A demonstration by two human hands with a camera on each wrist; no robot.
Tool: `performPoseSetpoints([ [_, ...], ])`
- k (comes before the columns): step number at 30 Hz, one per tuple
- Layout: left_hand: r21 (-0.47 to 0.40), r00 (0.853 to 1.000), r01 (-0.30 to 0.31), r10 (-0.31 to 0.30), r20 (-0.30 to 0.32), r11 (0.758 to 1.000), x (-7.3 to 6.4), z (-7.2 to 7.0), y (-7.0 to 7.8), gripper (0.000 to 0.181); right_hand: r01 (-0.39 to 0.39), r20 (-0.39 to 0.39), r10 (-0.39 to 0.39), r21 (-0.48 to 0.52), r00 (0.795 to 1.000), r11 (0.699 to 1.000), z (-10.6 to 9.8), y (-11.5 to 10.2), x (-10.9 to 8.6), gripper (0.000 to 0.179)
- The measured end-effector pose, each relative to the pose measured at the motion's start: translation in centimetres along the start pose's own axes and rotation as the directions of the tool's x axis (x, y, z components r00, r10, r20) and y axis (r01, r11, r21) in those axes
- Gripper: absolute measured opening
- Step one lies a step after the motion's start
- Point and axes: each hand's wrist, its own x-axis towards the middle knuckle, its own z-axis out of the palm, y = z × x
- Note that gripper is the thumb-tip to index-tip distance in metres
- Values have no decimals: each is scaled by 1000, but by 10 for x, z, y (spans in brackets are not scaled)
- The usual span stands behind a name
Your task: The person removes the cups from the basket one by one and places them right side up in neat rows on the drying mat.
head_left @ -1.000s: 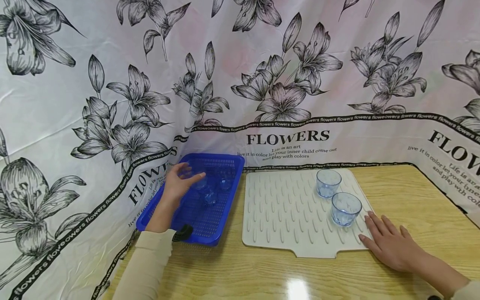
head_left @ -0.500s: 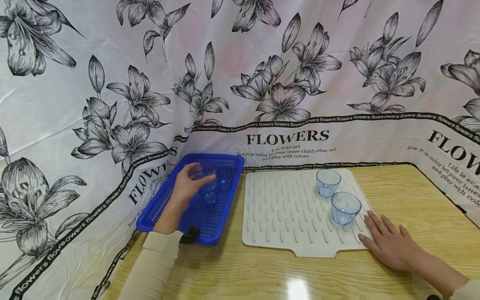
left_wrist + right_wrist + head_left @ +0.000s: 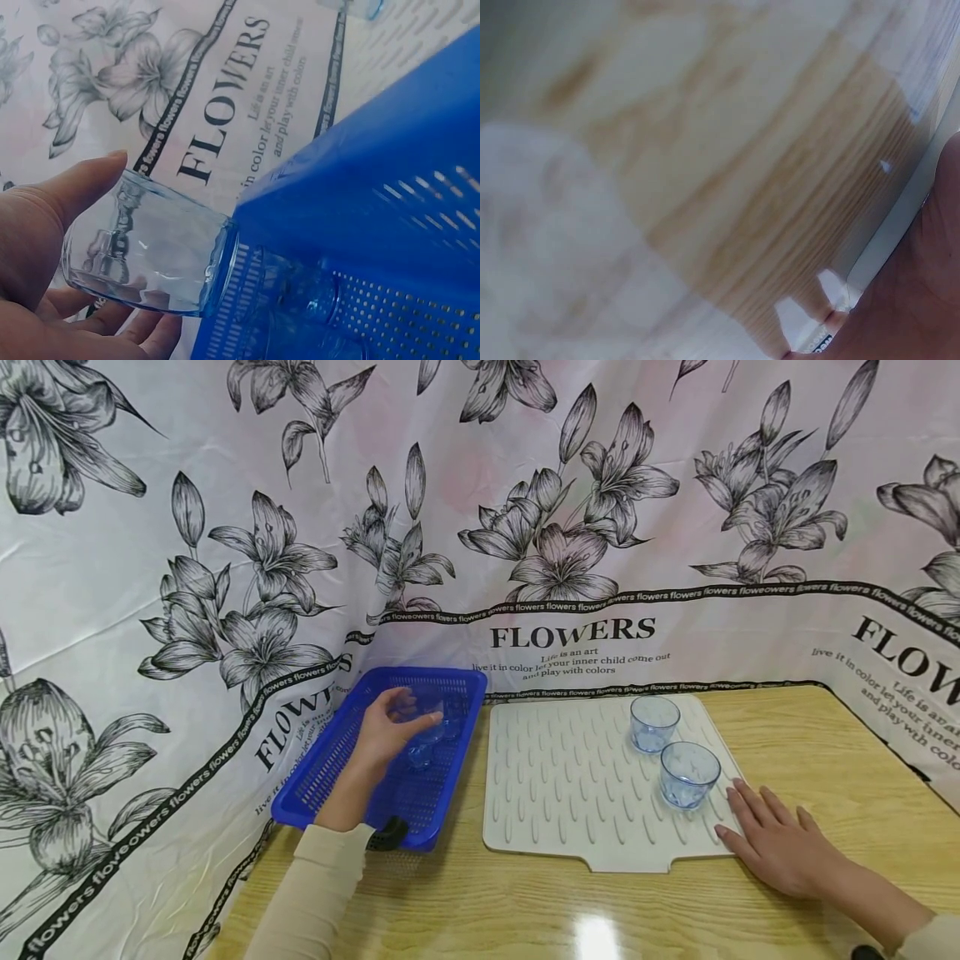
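Observation:
In the head view my left hand (image 3: 384, 727) is over the blue plastic basket (image 3: 311, 783). Its thumb and fingers hold a clear bluish glass (image 3: 154, 247), tipped on its side in the left wrist view. More glasses (image 3: 304, 292) lie in the basket, overlapped by its perforated wall. My right hand (image 3: 787, 852) rests at the right edge of a white ridged drying mat (image 3: 555, 777), fingers spread and straight. Two blue-tinted glasses, a rear glass (image 3: 655, 727) and a front glass (image 3: 688, 778), stand on the mat's right side.
A wooden table (image 3: 510, 910) carries both basket and mat. Floral curtain fabric (image 3: 570, 660) hangs behind and along the left, close to the basket's back and left sides. The mat has a tab (image 3: 630, 864) at its front edge.
My left hand has shifted right across the basket, carrying the glass. The right hand stays in place, and the two glasses on the mat have not moved.

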Motion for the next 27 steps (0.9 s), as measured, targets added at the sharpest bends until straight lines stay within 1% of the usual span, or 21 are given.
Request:
performPoseSetpoints([
  [12,-23,999,-11,12,31,1000,0,17,8,85,2,-2,-2,0,1000,1000,-1,-1,-1,80],
  [17,-33,999,-26,27,35,999,0,25,10,83,2,0,-2,7,1000,1000,-3,-2,-1,80],
  [22,-20,998,-40,41,39,999,0,32,10,81,-4,3,4,7,1000,1000,-5,-4,0,80],
  [27,-10,998,-32,32,56,999,0,40,10,80,-5,4,5,7,1000,1000,-4,-4,0,80],
])
